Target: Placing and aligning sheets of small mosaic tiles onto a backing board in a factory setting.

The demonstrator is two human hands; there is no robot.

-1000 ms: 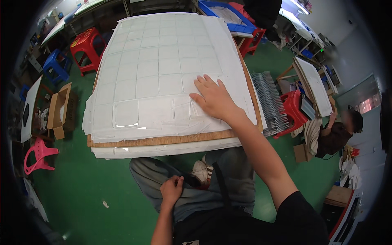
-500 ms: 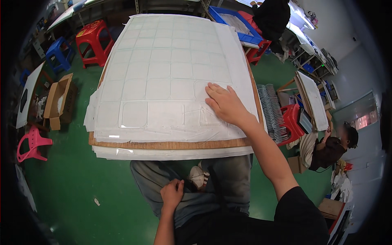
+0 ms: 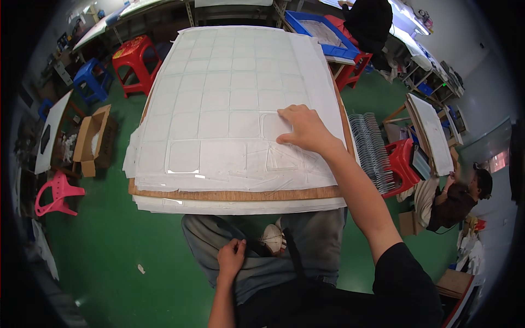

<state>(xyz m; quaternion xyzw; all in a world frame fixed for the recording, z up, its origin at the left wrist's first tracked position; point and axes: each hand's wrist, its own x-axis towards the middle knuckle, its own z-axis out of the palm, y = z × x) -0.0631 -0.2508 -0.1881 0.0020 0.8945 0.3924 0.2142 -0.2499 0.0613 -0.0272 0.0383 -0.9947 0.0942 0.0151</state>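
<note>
My right hand [image 3: 303,128] is over the right part of a white-covered work table [image 3: 322,164]. Its fingertips and thumb are spread across a clear, thin, round-cornered pane [image 3: 270,127], at the pane's upper and lower edges. Rows of similar clear square panes [image 3: 215,124] lie flat on the white sheet to the left and beyond. A single pane [image 3: 184,157] sits at the near left. Below the right hand, the sheet shows creases and a faint square outline. My left hand [image 3: 232,256] rests on my thigh, fingers curled, with nothing visible in it.
A wooden board edge [image 3: 235,193] runs along the table's near side. Wire racks [image 3: 372,153] and a red stool [image 3: 402,164] stand at the right. A blue tray [image 3: 320,35] is at the far right. Left are stools and an open cardboard box [image 3: 95,139]. Two other people sit nearby.
My right hand has gone from lying flat to having its thumb spread away from the fingers, across the pane. The view has shifted slightly. My left hand stays on my thigh.
</note>
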